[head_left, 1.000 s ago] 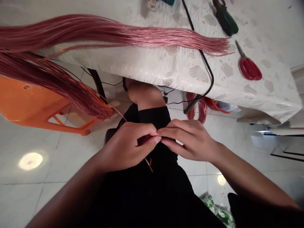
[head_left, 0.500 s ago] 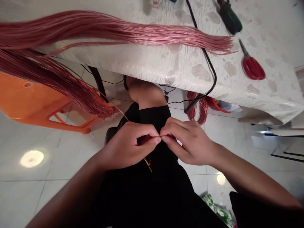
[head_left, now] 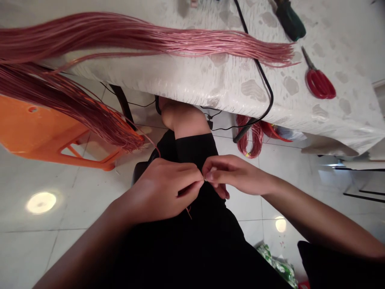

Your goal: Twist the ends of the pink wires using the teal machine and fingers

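The left hand [head_left: 159, 192] and right hand [head_left: 233, 174] were closed in a fingertip pinch on a fine pink enamelled wire [head_left: 153, 145] above the black-clad lap [head_left: 192, 241]; the strand appeared light and springy, best held close to the pinch.

No text, label or number can be read anywhere; the green printed packet [head_left: 277, 267] is too blurred to tell.

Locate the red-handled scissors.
In the head view, the red-handled scissors lie on the white patterned tablecloth at upper right, just past the tips of the pink wire bundle, near the green-handled tool.
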Tool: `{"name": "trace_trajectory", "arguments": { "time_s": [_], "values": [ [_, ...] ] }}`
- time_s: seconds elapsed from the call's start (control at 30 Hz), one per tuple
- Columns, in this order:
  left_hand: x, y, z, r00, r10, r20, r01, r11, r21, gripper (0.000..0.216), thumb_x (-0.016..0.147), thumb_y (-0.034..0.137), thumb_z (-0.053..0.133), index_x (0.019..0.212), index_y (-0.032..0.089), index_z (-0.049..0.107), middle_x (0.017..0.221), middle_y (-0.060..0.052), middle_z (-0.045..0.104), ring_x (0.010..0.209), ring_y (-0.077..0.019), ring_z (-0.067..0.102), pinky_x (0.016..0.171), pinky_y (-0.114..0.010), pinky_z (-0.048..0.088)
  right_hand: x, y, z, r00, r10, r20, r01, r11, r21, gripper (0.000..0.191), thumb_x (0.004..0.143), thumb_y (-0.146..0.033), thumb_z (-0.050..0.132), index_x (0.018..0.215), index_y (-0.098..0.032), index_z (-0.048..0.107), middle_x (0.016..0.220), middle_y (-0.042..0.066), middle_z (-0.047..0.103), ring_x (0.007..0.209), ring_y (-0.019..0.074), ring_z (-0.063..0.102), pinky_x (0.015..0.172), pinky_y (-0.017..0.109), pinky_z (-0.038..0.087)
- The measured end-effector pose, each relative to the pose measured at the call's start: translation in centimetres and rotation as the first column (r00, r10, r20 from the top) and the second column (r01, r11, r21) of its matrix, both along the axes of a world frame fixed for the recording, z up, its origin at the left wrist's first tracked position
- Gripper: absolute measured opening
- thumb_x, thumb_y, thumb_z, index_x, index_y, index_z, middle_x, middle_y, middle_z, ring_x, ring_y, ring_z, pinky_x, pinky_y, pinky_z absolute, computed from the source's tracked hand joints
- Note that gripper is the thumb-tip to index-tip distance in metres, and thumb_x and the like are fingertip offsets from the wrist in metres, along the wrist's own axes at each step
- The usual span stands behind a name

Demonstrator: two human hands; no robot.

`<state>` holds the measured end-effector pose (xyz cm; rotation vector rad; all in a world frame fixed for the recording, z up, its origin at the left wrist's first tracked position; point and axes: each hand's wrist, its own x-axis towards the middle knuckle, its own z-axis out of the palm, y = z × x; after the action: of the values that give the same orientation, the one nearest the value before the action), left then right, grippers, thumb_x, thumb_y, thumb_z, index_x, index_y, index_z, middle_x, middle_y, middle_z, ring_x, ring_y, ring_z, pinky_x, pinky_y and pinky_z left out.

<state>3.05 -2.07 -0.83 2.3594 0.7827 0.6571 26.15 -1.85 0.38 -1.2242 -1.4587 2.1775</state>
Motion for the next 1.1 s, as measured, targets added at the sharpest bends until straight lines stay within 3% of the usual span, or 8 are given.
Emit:
{"name": "trace_trajectory", "arguments": {
  "time_s": [0.07,0.17,0.3,0.5,0.57,0.77,0.87,1.1],
  "values": [
    [0.0,0.0,0.3,0.997,0.049,0.052,-0.043,0.994,-0.103,0.019,0.092,0.012,0.058,0.075,0.017,0.064,0.06,0.007,0.053,0.05,-0.0047,0.044,0.053,-0.024,0.033,0.2,-0.4,0.6,0.996,-0.045,0.078,0.011,0.92,0.392,0.009,0.096,-0.026,0.063,0.098,-0.018,0.063,0.078,-0.002,0.06,0.063,0.0096,0.061,0.057,0.022,0.053],
    [-0.1,0.1,0.7,0.99,0.102,0.102,-0.08,0.975,-0.207,0.016,0.091,0.013,0.062,0.076,0.017,0.066,0.057,0.009,0.052,0.047,-0.0036,0.04,0.05,-0.021,0.031,0.5,-0.7,0.9,0.989,-0.098,0.114,-0.03,0.613,0.79,0.017,0.096,-0.022,0.066,0.112,-0.018,0.065,0.09,0.001,0.064,0.073,0.0109,0.062,0.066,0.024,0.054],
    [0.0,0.1,1.0,0.98,0.154,0.124,-0.113,0.95,-0.29,0.015,0.09,0.012,0.063,0.077,0.018,0.068,0.056,0.009,0.055,0.048,-0.0033,0.043,0.048,-0.018,0.032,0.3,-0.9,0.4,0.982,-0.09,0.168,-0.131,0.321,0.938,0.015,0.097,-0.02,0.067,0.112,-0.017,0.066,0.093,0.004,0.069,0.072,0.0111,0.063,0.059,0.023,0.049],
    [0.1,0.0,0.9,0.972,0.154,0.176,-0.092,0.943,-0.32,0.015,0.089,0.011,0.064,0.078,0.019,0.069,0.056,0.009,0.054,0.047,-0.0028,0.043,0.047,-0.017,0.032,-0.8,-0.9,0.1,0.989,-0.117,0.094,-0.074,0.161,0.984,0.006,0.096,-0.011,0.063,0.098,-0.015,0.068,0.085,0.003,0.067,0.066,0.0105,0.058,0.057,0.025,0.044],
    [0.1,0.1,0.8,0.975,0.128,0.184,-0.076,0.961,-0.266,0.016,0.089,0.01,0.064,0.075,0.017,0.067,0.056,0.009,0.051,0.047,-0.0026,0.04,0.048,-0.018,0.031,-1.1,-1.0,0.4,0.989,-0.129,0.077,-0.045,0.235,0.971,0.007,0.093,-0.009,0.063,0.091,-0.015,0.067,0.079,0.001,0.064,0.063,0.0098,0.055,0.054,0.024,0.041],
    [0.1,0.2,0.4,0.988,0.042,0.149,-0.047,0.999,0.027,0.019,0.089,0.006,0.06,0.074,0.016,0.066,0.062,0.006,0.052,0.053,-0.0059,0.043,0.053,-0.025,0.032,-1.7,-1.2,1.3,0.972,-0.233,-0.03,0.219,0.855,0.469,0.014,0.086,-0.011,0.062,0.073,-0.018,0.059,0.055,-0.007,0.053,0.044,0.0067,0.049,0.042,0.018,0.036],
    [0.0,0.1,0.3,0.989,0.076,0.125,-0.089,0.991,0.104,0.016,0.092,0.01,0.062,0.079,0.016,0.069,0.063,0.005,0.054,0.053,-0.0074,0.044,0.053,-0.027,0.032,-1.7,-1.2,1.5,0.966,-0.258,0.011,0.245,0.931,0.271,0.012,0.084,-0.015,0.062,0.072,-0.018,0.06,0.046,-0.008,0.052,0.039,0.0075,0.049,0.04,0.018,0.034],
    [-0.2,0.0,0.4,0.991,0.087,0.105,-0.097,0.991,0.092,0.014,0.096,0.014,0.063,0.085,0.017,0.07,0.065,0.005,0.059,0.056,-0.0081,0.048,0.054,-0.027,0.035,-1.6,-1.2,1.1,0.958,-0.287,0.006,0.279,0.935,0.217,0.012,0.083,-0.017,0.065,0.073,-0.018,0.061,0.046,-0.007,0.055,0.039,0.0076,0.05,0.042,0.018,0.037]
  ]
}}
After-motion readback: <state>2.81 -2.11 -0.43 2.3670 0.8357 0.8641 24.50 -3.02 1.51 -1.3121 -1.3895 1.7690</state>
